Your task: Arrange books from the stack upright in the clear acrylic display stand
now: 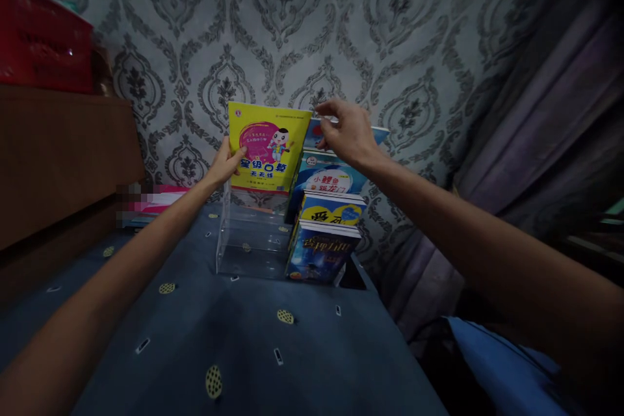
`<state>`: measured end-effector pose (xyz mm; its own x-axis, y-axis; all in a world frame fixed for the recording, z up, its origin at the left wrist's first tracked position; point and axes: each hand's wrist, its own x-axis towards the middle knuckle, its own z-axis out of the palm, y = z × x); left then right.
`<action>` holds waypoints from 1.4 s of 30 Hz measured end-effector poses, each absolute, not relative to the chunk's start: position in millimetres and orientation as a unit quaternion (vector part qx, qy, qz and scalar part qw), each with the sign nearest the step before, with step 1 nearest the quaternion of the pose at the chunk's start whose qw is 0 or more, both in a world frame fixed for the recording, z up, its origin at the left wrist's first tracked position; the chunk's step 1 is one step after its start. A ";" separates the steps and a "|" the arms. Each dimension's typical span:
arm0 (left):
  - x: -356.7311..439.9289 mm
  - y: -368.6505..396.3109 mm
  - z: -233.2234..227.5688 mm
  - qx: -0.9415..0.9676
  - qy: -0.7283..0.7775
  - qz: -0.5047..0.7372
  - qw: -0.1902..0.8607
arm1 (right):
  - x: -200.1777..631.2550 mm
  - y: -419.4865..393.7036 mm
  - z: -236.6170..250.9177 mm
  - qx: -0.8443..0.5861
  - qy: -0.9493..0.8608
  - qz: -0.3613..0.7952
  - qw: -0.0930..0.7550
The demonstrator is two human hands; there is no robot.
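A yellow workbook (pixel 266 149) with a cartoon child on its cover stands upright at the back left of a clear acrylic tiered rack (pixel 251 260). My left hand (pixel 227 161) grips its left edge, thumb on the front cover. By its upper right corner is my right hand (pixel 348 130), fingers apart and curved; whether the fingertip touches the corner I cannot tell. Behind that hand a blue book (pixel 312 135) is partly covered. Lower on the rack's right side stand a teal book (pixel 336 175), several yellow-and-blue books (pixel 312 209) and several dark blue books (pixel 322 253).
The rack rests on a dark blue patterned cloth (pixel 195 338) against a wallpapered wall (pixel 287 32). At left are a brown cabinet (pixel 63 149), a red box (pixel 49 39) and a pink-edged stack (pixel 160 198). A purple curtain (pixel 511 169) hangs at right, above a blue item (pixel 502 364).
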<state>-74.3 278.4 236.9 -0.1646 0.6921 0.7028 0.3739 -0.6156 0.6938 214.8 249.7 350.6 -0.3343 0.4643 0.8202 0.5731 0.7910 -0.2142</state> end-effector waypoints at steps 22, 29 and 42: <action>-147.2 164.3 50.1 0.607 0.695 0.355 -0.151 | 150.8 100.3 -1.2 -0.298 -0.802 0.404 0.324; -208.8 176.6 58.7 0.569 0.762 0.254 -0.176 | 152.3 94.8 -14.3 -0.328 -0.761 0.451 0.333; -228.4 196.8 68.8 0.557 0.818 0.070 -0.130 | 153.3 97.2 -14.4 -0.334 -0.762 0.455 0.317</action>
<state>-228.4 196.8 68.8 -0.3466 0.8922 0.2895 0.9283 0.3705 -0.0306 153.3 97.2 -14.4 -0.5760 0.7977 0.1786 0.2220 0.3629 -0.9050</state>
